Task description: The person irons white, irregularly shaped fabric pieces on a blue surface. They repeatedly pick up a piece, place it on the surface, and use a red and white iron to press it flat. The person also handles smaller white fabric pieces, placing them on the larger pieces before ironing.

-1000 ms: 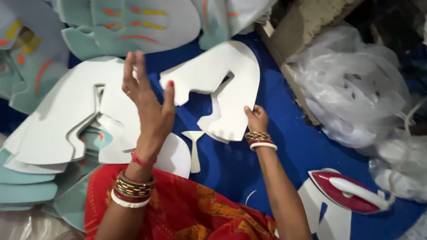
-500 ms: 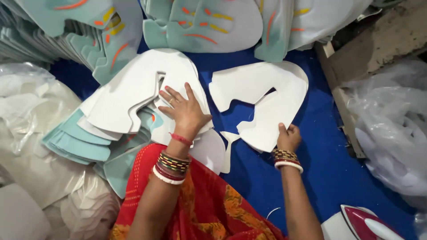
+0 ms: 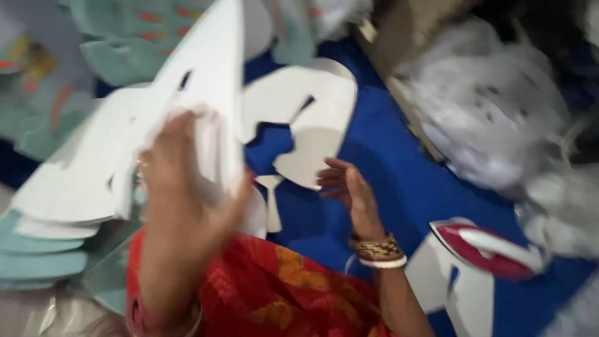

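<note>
While blurred, left hand (image 3: 187,187) now lifting flat white foam cutout (image 3: 206,87), gripping its edge, off pale stack (image 3: 68,187). Right hand (image 3: 346,184) hovering loosely curled, empty, beside lying white bird-shaped cutout (image 3: 312,118).

A bright blue cloth floor covering (image 3: 399,181) spreads underneath — evenly lit. Right of it lie crumpled clear plastic bags (image 3: 493,118), with a brown cardboard edge (image 3: 399,93) running between.

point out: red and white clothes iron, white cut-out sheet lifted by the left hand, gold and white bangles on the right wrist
red and white clothes iron (image 3: 486,246), head view, on its red body.
white cut-out sheet lifted by the left hand (image 3: 209,81), head view, on its raised upper part.
gold and white bangles on the right wrist (image 3: 379,251), head view, mid-stack.
</note>
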